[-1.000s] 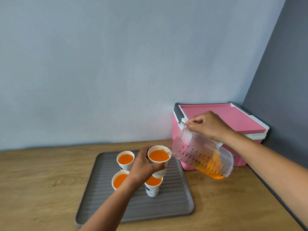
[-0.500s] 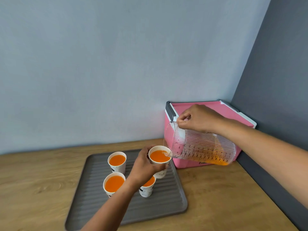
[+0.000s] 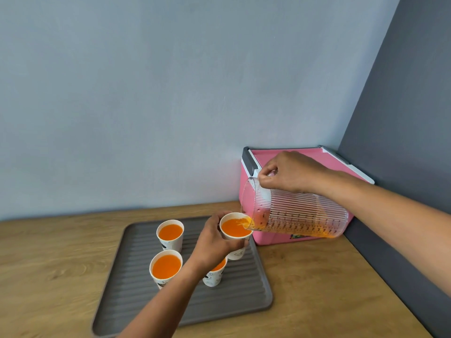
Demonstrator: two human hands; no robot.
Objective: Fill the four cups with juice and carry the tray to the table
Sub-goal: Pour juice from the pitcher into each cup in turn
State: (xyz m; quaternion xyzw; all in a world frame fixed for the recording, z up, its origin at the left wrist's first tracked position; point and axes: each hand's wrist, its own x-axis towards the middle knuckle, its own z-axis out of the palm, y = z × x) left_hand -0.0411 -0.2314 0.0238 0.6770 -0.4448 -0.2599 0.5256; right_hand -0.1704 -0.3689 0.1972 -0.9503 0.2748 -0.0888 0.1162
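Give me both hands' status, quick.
Left hand: closed around the paper cup being filled.
Right hand: closed on the tilted jug, pouring juice.

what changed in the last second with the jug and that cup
The right hand tipped the jug from steeply angled to nearly flat, so juice now runs into the cup held by the left hand. Both grips, the other three cups and the tray stayed put.

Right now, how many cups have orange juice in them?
4. The held cup is in the left hand, under the pitcher. The back-left cup, front-left cup and partly hidden cup stand on the tray.
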